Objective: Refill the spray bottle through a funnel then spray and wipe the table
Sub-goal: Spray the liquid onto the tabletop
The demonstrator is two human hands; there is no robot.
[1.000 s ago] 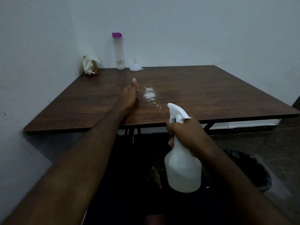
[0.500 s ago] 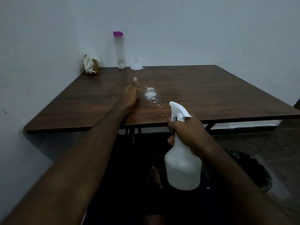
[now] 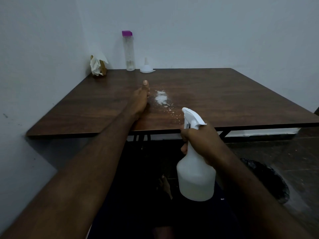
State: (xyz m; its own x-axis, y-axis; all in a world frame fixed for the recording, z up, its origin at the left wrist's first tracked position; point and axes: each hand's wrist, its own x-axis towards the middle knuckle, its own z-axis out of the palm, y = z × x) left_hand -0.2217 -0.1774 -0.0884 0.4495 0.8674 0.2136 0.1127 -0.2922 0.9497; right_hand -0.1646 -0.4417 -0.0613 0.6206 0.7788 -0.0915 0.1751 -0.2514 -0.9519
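Held upright just off the near edge of the wooden table (image 3: 224, 100): a white translucent spray bottle (image 3: 196, 175), body hanging below the tabletop, trigger head poking above the edge and aimed across the top toward the back. Gripped round the neck by the right hand (image 3: 198, 140), fingers curled about the front below the trigger.

On the table just ahead of the nozzle, a scatter of small droplets running up to a white foamy patch (image 3: 161, 99) near the table's middle. Just left of that patch, resting on the table on its little-finger edge: the left hand (image 3: 140, 99), thumb laid along the top and pointing at the table's back edge, nothing seen in it. Fingers hidden on the far side of the palm, straight or curled not to be told. Forearm laid across the table's near edge.

Along the table's back edge, against the wall: a small white funnel (image 3: 146, 67), wide mouth down and spout up; just left of it, upright, a tall clear bottle with a purple cap (image 3: 129, 52). In the table's back left corner, a crumpled white tissue (image 3: 96, 65) draped over something brown.

Under the table, dimly, a bare foot (image 3: 165, 185). On the floor right of the table's near edge, a dark round bin (image 3: 265, 180)
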